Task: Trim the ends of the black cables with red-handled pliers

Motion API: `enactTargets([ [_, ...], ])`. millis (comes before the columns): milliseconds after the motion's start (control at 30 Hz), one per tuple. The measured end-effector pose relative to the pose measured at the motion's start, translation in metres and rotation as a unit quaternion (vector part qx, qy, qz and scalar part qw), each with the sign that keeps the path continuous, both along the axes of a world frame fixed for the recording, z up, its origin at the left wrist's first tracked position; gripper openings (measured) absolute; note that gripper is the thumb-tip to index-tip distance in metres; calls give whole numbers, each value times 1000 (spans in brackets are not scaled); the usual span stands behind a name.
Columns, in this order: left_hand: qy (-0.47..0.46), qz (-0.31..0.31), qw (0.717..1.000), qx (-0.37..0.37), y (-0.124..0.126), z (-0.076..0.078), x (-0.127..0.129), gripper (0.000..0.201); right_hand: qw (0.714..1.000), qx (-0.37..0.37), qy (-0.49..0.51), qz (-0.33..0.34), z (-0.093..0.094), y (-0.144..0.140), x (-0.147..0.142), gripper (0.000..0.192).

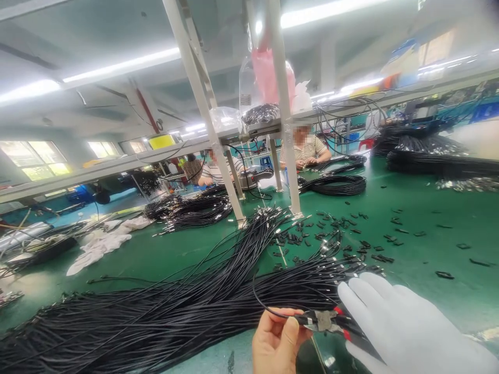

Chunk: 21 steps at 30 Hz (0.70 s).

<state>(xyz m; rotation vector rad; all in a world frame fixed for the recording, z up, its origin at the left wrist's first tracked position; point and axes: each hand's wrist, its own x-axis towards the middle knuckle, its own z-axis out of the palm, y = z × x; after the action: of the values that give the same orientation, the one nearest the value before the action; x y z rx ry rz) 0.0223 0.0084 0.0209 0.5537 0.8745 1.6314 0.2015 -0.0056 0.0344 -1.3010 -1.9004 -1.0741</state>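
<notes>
We hold the pliers (324, 321) with their long axis running roughly left to right across the view, dipping slightly toward the right; the nose points left and the handles extend right. We present the end of a black cable (262, 303) toward that nose, nearly in line with the same axis. On the other side of the fingers, the cable bends left and then curves upward.

We locate the head of the pliers between the bare left hand (277, 343) and the white-gloved right hand (405, 327). The left hand is pinched around the cable, thumb against fingers. The right hand, fingers nearly straight, holds the handles between fingers and thumb; the glove hides part of this grip. We cannot tell whether the jaws are fully closed.

We note a grey metal head and red sections at the start of the handles. The cable is thin and smooth. Both items are above the near side of the green table (421, 208), beside a large cable bundle (175, 311).
</notes>
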Motion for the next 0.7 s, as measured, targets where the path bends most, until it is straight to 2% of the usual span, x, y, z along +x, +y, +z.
enactTargets([
  [167,0,-8,999,39,0,-1,0,37,998,-29,56,25,-1,-1,-5,21],
  [433,64,-17,997,42,-5,-1,-10,35,988,-119,23,93,12,7,2,13],
  [567,99,-23,993,57,-5,-3,-14,32,986,-127,47,96,1,9,3,9],
  [700,131,-16,989,66,-6,-2,-15,31,987,-112,35,111,-12,9,6,19],
])
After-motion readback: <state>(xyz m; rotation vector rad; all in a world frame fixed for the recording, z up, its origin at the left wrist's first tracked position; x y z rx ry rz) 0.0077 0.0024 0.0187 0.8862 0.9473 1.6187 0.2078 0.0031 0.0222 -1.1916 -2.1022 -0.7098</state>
